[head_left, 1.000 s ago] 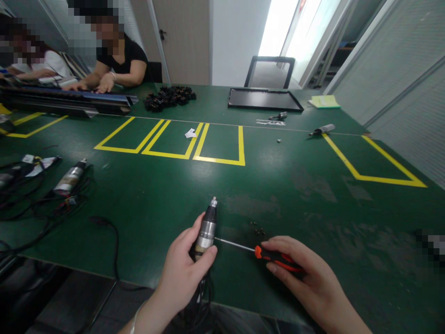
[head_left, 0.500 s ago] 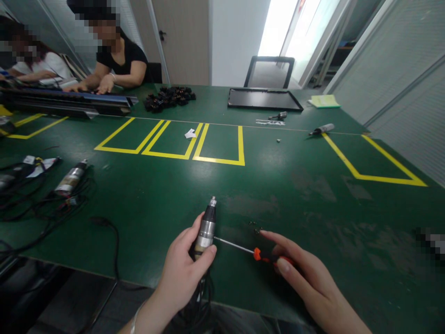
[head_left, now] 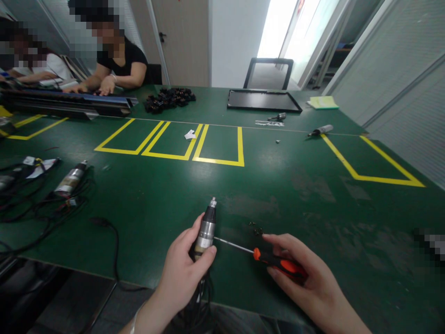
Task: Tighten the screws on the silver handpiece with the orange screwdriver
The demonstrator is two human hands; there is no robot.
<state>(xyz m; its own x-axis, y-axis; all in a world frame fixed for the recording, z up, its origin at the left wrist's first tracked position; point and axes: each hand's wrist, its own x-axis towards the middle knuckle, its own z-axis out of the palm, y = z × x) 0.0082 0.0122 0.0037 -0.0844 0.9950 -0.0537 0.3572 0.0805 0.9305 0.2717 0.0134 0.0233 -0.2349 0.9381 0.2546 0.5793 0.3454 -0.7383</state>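
My left hand (head_left: 187, 264) is closed around a corded metal cylinder (head_left: 207, 229) with a black cone and a ridged silver tip pointing away from me. Its cable hangs below the hand, over the table's front edge. A screwdriver (head_left: 278, 262) with a red and black handle lies in my right hand (head_left: 306, 273), its handle between thumb and fingers and the index finger stretched out. The thin shaft runs left, and its tip touches the cylinder's side. Several tiny dark screws (head_left: 257, 231) lie on the table just beyond my right fingertips.
More metal cylinders (head_left: 71, 178) and tangled black cables lie at the left. Yellow tape frames (head_left: 219, 162) mark the green table (head_left: 156, 185). Farther back are a pile of black parts (head_left: 170, 99), a flat black panel (head_left: 264, 100) and two people beside long dark strips (head_left: 69, 104).
My right fingers have shifted on the screwdriver, the thumb moving lower, and more of the turned handle shows. The left hand and the cylinder stay in place.
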